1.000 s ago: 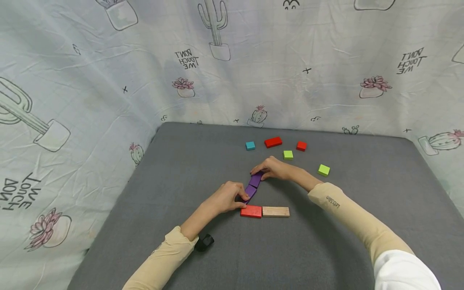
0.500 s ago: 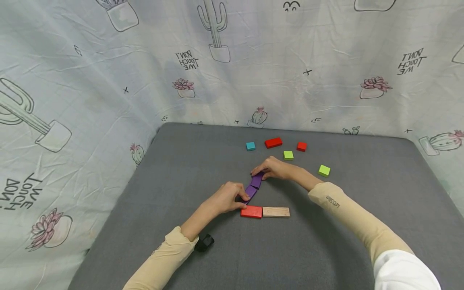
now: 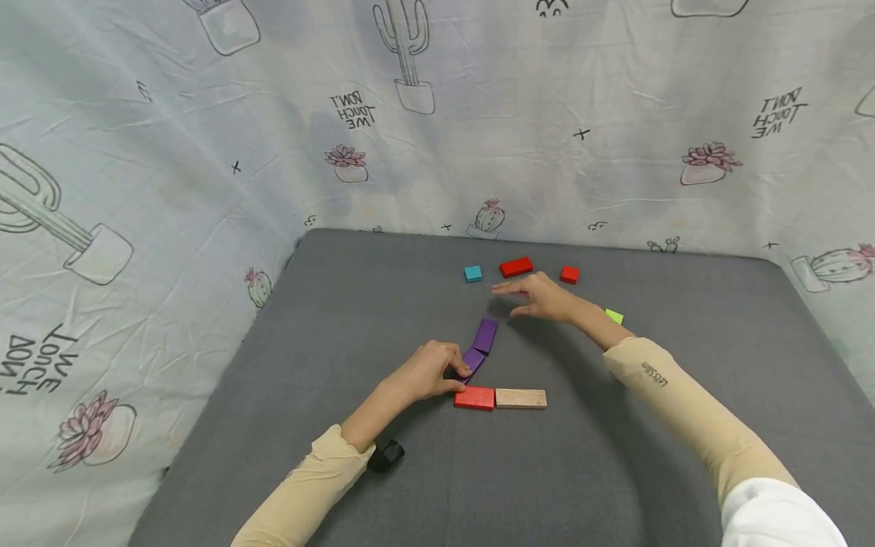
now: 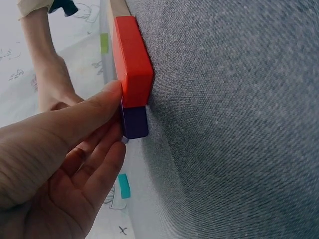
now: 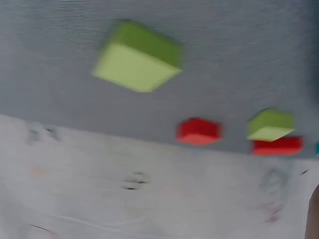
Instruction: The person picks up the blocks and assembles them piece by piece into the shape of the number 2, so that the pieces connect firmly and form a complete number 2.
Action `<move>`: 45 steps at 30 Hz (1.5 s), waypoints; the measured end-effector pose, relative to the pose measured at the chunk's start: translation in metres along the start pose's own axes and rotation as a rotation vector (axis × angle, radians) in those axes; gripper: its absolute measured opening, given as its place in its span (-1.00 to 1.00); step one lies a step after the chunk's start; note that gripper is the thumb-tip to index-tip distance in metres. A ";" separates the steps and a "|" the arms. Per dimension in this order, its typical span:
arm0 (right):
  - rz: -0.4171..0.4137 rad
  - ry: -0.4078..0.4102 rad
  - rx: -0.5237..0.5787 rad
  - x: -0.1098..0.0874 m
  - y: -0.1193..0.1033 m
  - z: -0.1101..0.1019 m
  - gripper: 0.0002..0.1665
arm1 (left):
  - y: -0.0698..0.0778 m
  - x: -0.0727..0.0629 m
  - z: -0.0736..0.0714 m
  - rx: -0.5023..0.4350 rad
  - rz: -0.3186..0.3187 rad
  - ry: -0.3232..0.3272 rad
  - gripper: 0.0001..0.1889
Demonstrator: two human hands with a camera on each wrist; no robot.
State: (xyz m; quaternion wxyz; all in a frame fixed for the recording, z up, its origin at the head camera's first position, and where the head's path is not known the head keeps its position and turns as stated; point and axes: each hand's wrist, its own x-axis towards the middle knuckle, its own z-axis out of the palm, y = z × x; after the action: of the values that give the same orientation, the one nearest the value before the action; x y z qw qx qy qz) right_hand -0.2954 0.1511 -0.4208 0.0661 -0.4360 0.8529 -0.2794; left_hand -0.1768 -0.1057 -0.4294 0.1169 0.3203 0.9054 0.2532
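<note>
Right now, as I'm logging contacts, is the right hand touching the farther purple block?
Apart: the head view shows grey tabletop between the right hand and the farther purple block.

Spreads out as a grey table (image 3: 547, 471), bearing a red block (image 3: 475, 398) just beside a wooden block (image 3: 521, 399), two purple blocks (image 3: 486, 336) end to end and, apart from these, a blue block (image 3: 472, 274), two other red blocks (image 3: 516, 267), two green blocks (image 5: 137, 59).
</note>
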 end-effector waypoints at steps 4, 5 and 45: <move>0.168 0.090 0.010 -0.024 0.018 -0.023 -0.44 | 0.001 -0.001 0.000 0.005 -0.013 -0.009 -0.76; 0.213 0.094 0.024 -0.032 0.024 -0.028 -0.44 | 0.001 -0.001 0.001 0.005 -0.013 -0.009 -0.76; 0.464 0.378 0.319 -0.169 0.058 -0.015 -0.56 | -0.005 -0.004 0.001 -0.032 0.044 0.023 -0.77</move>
State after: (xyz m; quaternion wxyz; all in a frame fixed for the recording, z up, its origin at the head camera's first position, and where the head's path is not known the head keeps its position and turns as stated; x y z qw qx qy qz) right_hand -0.2382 0.3165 -0.4615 0.0363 -0.1549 0.8721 -0.4627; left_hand -0.1761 -0.1112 -0.4325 0.1059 0.3351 0.8953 0.2738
